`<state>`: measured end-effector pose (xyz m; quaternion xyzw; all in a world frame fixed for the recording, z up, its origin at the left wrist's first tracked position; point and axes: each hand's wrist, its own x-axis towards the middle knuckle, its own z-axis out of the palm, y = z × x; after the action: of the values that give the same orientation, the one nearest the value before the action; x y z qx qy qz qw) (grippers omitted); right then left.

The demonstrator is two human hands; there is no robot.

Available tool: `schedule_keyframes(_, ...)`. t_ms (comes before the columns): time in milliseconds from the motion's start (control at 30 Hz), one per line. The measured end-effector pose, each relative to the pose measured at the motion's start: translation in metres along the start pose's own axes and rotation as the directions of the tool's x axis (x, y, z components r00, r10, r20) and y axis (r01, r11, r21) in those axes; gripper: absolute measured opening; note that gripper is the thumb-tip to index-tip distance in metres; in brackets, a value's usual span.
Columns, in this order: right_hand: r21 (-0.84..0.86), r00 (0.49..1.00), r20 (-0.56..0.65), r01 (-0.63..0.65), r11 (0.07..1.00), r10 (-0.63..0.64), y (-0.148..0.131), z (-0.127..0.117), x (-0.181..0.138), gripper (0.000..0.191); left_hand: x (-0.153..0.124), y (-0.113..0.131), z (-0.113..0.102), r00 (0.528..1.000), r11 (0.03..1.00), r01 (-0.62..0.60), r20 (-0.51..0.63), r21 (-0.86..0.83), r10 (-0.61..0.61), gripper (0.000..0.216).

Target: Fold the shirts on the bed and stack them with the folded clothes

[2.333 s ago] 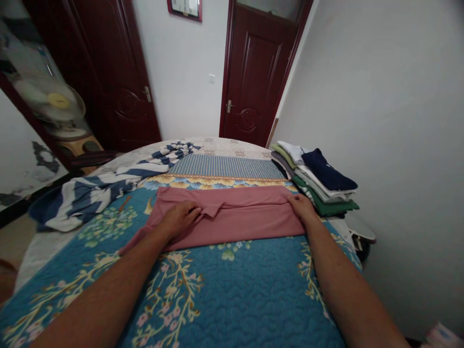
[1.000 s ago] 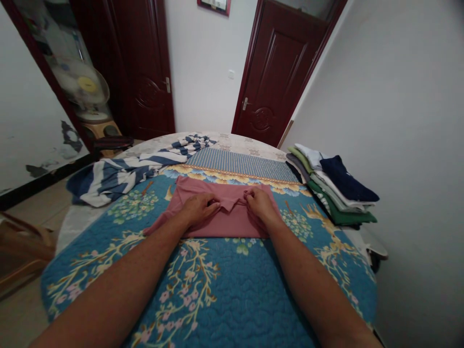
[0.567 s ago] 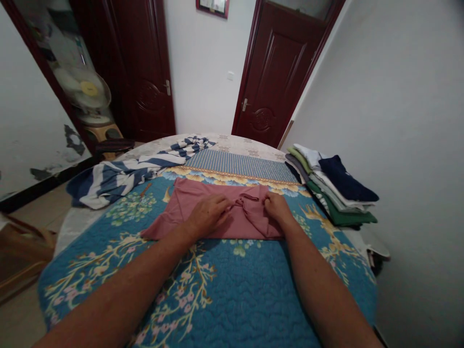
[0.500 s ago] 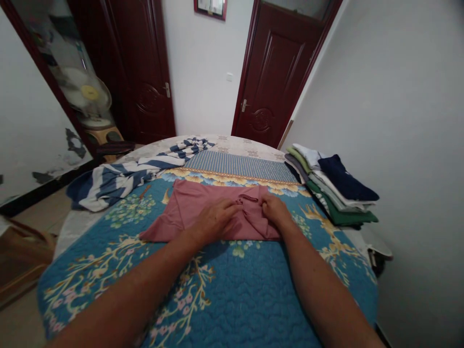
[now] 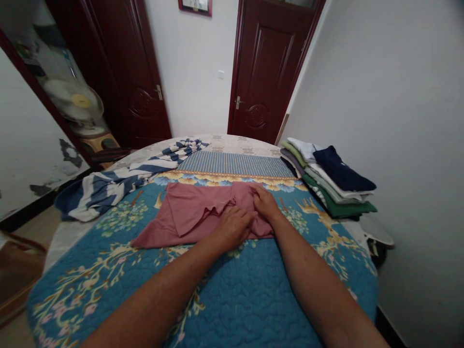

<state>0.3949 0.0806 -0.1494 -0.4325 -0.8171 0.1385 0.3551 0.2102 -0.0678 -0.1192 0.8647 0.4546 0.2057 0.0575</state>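
Note:
A pink shirt (image 5: 195, 203), partly folded, lies across the blue quilted cover in front of me. My left hand (image 5: 235, 226) rests palm down on its lower right part, fingers stretched toward the right. Close by, my right hand (image 5: 266, 204) grips the cloth at the shirt's right end, its fingertips bent into the fabric and partly hidden. A folded-over section stands up in wrinkles between the hands. On the left, the shirt's lower corner spreads out to a point.
A rumpled blue-and-white striped cloth (image 5: 108, 186) lies at the back left. Folded clothes in a stack (image 5: 337, 181) sit at the right edge by the wall. The blue quilted cover (image 5: 246, 290) drapes the rounded table. A fan (image 5: 78, 101) stands beyond, at left.
The right part of the shirt has been folded over leftward, and wrinkles have formed in the middle. My left hand has shifted right and nearer to me. The camera view has turned slightly.

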Motion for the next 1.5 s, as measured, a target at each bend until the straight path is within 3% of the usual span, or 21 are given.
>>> schedule_keyframes(200, -0.096, 0.986, 0.145, -0.069, 0.993, 0.082, -0.011, -0.034, -0.006, 0.042, -0.014, -0.013, -0.005, 1.0, 0.998, 0.001, -0.003, -0.071, -0.001, 0.019)
schedule_keyframes(400, -0.389, 0.91, 0.043, -0.366, 0.845, 0.413, -0.009, -0.07, -0.033, 0.043, -0.02, -0.018, -0.014, 0.995, 0.985, -0.091, -0.042, -0.144, 0.086, 0.018)
schedule_keyframes(500, -0.407, 0.865, 0.099, -0.416, 0.813, 0.492, -0.017, -0.072, -0.047, 0.04, -0.017, -0.019, -0.014, 0.985, 0.968, -0.173, -0.02, -0.181, 0.172, 0.021)
schedule_keyframes(600, -0.426, 0.848, 0.149, -0.41, 0.806, 0.509, -0.031, -0.064, -0.052, 0.042, -0.016, -0.021, -0.012, 0.977, 0.961, -0.21, -0.006, -0.182, 0.213, 0.015)
schedule_keyframes(700, -0.461, 0.881, 0.09, -0.376, 0.804, 0.464, -0.04, -0.055, -0.05, 0.036, -0.017, -0.021, -0.009, 0.983, 0.971, -0.184, -0.02, -0.156, 0.183, 0.011)
schedule_keyframes(800, -0.456, 0.896, -0.008, -0.398, 0.796, 0.443, -0.035, -0.055, -0.048, 0.032, -0.019, -0.017, -0.009, 0.986, 0.976, -0.164, -0.026, -0.144, 0.162, 0.015)
schedule_keyframes(933, -0.439, 0.901, -0.009, -0.393, 0.808, 0.433, -0.019, -0.064, -0.053, 0.026, -0.021, -0.011, -0.011, 0.989, 0.975, -0.148, -0.039, -0.166, 0.143, 0.02)
schedule_keyframes(1033, -0.439, 0.93, -0.11, -0.362, 0.823, 0.35, -0.02, -0.07, -0.057, 0.024, -0.019, -0.009, -0.017, 0.995, 0.979, -0.074, -0.077, -0.189, 0.06, 0.022)
schedule_keyframes(1100, -0.408, 0.959, -0.156, -0.282, 0.868, 0.239, -0.03, -0.071, -0.058, 0.025, -0.014, -0.011, -0.024, 0.99, 0.98, 0.039, -0.129, -0.197, -0.066, 0.022)
schedule_keyframes(1200, -0.29, 0.999, 0.012, -0.025, 0.957, 0.03, -0.053, -0.067, -0.058, 0.02, 0.0, -0.014, -0.035, 0.944, 0.939, 0.26, -0.146, -0.223, -0.297, 0.031)
schedule_keyframes(1267, -0.196, 0.986, 0.153, 0.098, 0.976, -0.068, -0.068, -0.06, -0.06, 0.025, 0.012, -0.015, -0.039, 0.911, 0.9, 0.37, -0.1, -0.229, -0.4, 0.031)
schedule_keyframes(1367, -0.194, 0.971, 0.229, 0.118, 0.974, -0.072, -0.081, -0.045, -0.066, 0.038, 0.03, -0.015, -0.038, 0.866, 0.856, 0.477, -0.058, -0.197, -0.496, 0.024)
schedule_keyframes(1500, -0.317, 0.987, 0.16, 0.077, 0.945, -0.026, -0.086, -0.023, -0.072, 0.036, 0.048, -0.017, -0.029, 0.816, 0.808, 0.565, -0.029, -0.169, -0.577, 0.021)
